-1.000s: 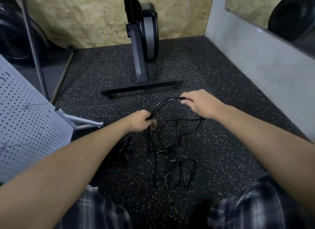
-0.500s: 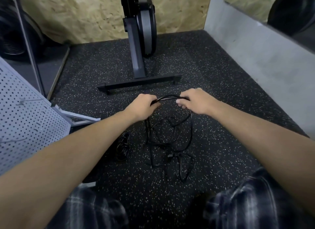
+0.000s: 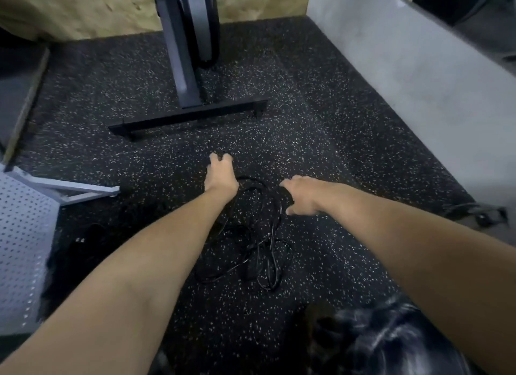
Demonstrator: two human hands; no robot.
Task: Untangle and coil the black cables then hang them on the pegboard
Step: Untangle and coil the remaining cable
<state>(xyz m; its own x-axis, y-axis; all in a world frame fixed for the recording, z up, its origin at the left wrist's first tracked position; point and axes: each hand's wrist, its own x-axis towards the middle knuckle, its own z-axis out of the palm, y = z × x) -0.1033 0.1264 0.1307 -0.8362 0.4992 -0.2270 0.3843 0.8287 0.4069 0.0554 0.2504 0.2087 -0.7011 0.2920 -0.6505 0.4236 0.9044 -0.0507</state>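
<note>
A tangle of black cables [image 3: 251,251] lies on the speckled rubber floor between my forearms. My left hand [image 3: 220,176] reaches forward past the tangle, its fingers curled round a dark bit of cable at the far end. My right hand [image 3: 303,194] sits to the right of it and grips a loop of the same cable at the tangle's upper right. A second black cable bundle [image 3: 86,235] lies further left, by the white pegboard [image 3: 22,249] that stands at the left edge. The frame is motion-blurred.
The black foot bar of an exercise machine [image 3: 187,117] crosses the floor ahead of my hands. The pegboard's white foot [image 3: 72,191] sticks out to the left. A grey wall [image 3: 405,100] runs along the right, with a castor [image 3: 481,216] at its base.
My left hand has moved forward and away from the right hand, still holding the cable. The right hand dropped lower. The tangle has drawn into looser loops on the floor.
</note>
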